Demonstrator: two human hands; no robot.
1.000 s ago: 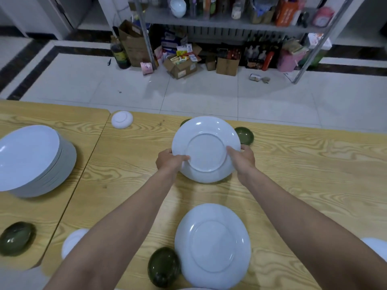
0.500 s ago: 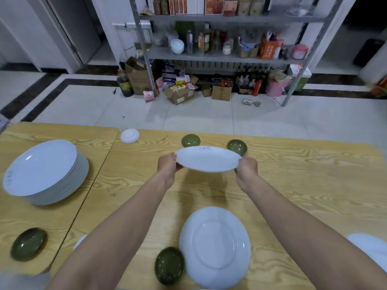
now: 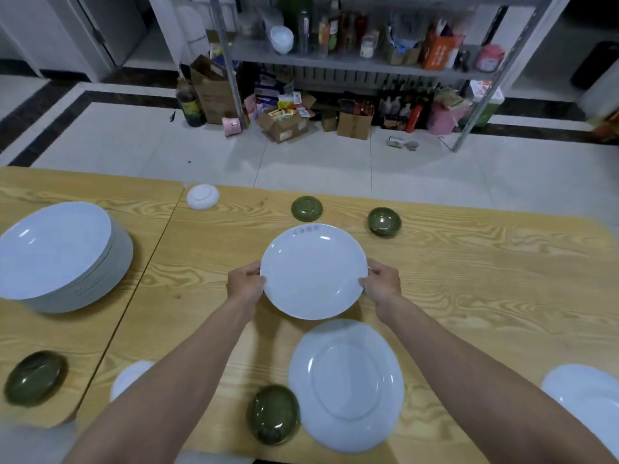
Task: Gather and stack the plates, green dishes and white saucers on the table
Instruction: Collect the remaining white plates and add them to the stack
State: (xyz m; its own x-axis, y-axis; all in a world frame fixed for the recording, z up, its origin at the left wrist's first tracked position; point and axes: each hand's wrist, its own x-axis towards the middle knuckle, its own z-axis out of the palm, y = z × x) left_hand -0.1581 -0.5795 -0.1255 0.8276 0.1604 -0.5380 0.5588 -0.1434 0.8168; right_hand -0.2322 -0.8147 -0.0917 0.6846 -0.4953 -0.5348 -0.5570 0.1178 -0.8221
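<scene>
Now both hands' grip holds the plate (image 3: 313,271) face up, level.

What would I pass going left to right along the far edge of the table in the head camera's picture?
white saucer → green dish → second green dish

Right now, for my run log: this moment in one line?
left hand: grips plate; right hand: grips plate; plate: face up; plate stack: left
</scene>
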